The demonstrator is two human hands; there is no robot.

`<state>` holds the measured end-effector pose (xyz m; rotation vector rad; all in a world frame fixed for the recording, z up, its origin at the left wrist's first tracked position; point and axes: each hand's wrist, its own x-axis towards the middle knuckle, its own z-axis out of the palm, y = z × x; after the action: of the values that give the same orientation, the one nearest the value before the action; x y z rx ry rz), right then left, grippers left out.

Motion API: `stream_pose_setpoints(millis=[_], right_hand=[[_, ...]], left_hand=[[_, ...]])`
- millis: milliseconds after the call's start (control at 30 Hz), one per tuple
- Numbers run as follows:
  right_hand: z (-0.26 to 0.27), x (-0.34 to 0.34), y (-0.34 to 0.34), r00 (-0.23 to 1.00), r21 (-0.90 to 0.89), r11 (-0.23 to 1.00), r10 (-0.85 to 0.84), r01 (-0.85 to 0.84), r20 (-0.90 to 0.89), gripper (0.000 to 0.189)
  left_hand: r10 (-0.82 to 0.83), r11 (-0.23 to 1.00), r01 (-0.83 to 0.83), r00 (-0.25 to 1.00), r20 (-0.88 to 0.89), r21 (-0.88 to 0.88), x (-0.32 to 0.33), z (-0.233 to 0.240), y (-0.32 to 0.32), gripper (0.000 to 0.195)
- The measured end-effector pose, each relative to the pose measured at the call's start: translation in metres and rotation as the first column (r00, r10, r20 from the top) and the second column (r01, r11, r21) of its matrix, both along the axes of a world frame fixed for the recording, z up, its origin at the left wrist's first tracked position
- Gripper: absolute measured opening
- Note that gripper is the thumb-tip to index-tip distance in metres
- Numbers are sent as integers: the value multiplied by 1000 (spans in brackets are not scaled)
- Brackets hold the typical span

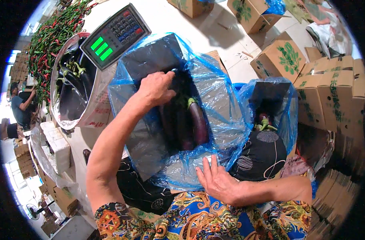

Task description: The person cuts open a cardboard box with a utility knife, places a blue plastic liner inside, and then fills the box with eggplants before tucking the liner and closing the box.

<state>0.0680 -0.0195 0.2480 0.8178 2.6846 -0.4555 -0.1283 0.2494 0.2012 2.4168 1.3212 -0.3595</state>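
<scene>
Before me stands a box lined with blue plastic film (pixel 221 111) and dark sheets, with several long eggplants (pixel 198 123) lying in it. My left hand (pixel 157 88) is over the box's far left part, fingers bent; shadow hides whether it grips anything. Flat on the film at the near edge rests my right hand (pixel 217 180), its fingers apart and holding nothing. Beyond the box, to the left, a scale display (pixel 115 36) with green lit panels overlaps the view of a white sack (pixel 103 87) of eggplants. To the right, a smaller film-lined box (pixel 290 111) holds more eggplants.
Chili peppers (pixel 55 45) are heaped at the far left, near a person (pixel 19 105). A white foam box (pixel 58 147) stands on the left floor. Printed cardboard boxes (pixel 332 90) crowd the right side, with others (pixel 248 15) at the top. Flattened cardboard (pixel 335 198) lies lower right.
</scene>
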Motion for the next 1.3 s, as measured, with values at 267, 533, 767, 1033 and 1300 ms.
stream_pose_setpoints(millis=[267,533,767,1033,1300], right_hand=[[3,4,2,1000,57,998,20,-20,0,52],[6,3,3,998,69,996,59,-59,4,55],[1,-1,-2,999,99,994,46,-47,16,55],[-6,-3,-12,998,120,993,-4,-3,62,57],[59,66,0,785,-653,757,-411,12,-462,35]], left_hand=[[-162,967,163,987,-20,196,-11,-11,-25,62],[-289,950,277,955,70,147,-23,-21,-8,73],[-268,902,262,963,-31,345,-24,-41,-22,58],[-133,990,130,990,47,59,-36,-71,-10,68],[-241,944,223,970,43,243,13,35,-43,65]])
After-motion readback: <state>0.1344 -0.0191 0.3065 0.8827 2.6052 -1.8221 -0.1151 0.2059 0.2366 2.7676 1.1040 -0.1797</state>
